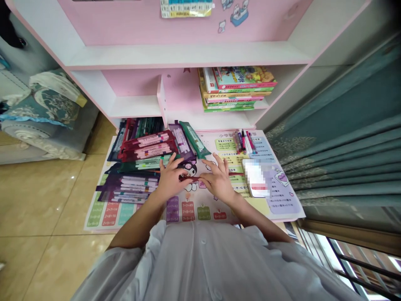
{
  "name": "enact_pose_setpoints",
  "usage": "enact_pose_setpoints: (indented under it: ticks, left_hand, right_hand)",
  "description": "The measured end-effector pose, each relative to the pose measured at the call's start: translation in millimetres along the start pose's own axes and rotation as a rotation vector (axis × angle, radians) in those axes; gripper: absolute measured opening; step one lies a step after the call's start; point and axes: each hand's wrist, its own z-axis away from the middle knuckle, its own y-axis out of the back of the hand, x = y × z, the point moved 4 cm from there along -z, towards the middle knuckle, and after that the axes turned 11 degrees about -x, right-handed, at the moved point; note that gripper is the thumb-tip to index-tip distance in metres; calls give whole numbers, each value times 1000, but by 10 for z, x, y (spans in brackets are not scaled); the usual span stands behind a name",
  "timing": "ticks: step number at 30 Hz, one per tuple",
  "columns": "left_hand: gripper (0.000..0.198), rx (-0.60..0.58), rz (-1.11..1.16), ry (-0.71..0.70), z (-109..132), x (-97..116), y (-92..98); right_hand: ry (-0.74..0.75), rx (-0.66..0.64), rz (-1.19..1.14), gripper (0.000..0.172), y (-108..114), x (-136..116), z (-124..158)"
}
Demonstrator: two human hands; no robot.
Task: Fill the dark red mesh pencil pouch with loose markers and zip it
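Observation:
A dark red pouch (194,178), seen edge-on as a thin strip, is pinched between my two hands over the desk mat (200,209). My left hand (171,177) has its thumb and a finger on the left part of the strip, other fingers spread. My right hand (218,177) grips it from the right; the strip shows again beyond that hand. Left of my hands lie red mesh pouches (147,146) filled with pens and a purple mesh pouch (128,188) of markers. Behind them are another purple pouch (182,140) and a green pouch (194,140).
A phone (255,177) with a blurred screen lies right of my right hand. Loose pens (246,142) lie behind it. Stacked books (238,90) fill part of the pink-and-white shelf (188,56). A teal curtain (341,125) hangs at the right.

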Motion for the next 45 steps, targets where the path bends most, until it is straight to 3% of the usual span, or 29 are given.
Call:
enact_pose_setpoints:
  ticks: [10, 17, 23, 28, 33, 39, 45]
  left_hand:
    - [7, -98, 46, 17, -14, -55, -11]
    - [3, -128, 22, 15, -17, 24, -22]
    - [7, -103, 2, 2, -19, -7, -38]
    - [8, -124, 26, 1, -23, -7, -39]
    - [10, -181, 75, 33, -33, 25, -3]
    - [9, -146, 101, 40, -29, -20, -22]
    - [10, -148, 74, 28, -11, -39, -8]
  right_hand:
    - [-94, -150, -173, 16, 50, -34, -114]
    - [-46, -218, -188, 13, -22, -276, -337]
    - [-6, -335, -236, 6, -60, -314, -462]
    - [62, -406, -262, 11, -6, -355, -510]
    - [24, -373, -287, 13, -26, -373, -500]
    - [-58, -255, -306, 18, -48, -345, -465]
    - [-69, -245, -356, 10, -41, -242, -404]
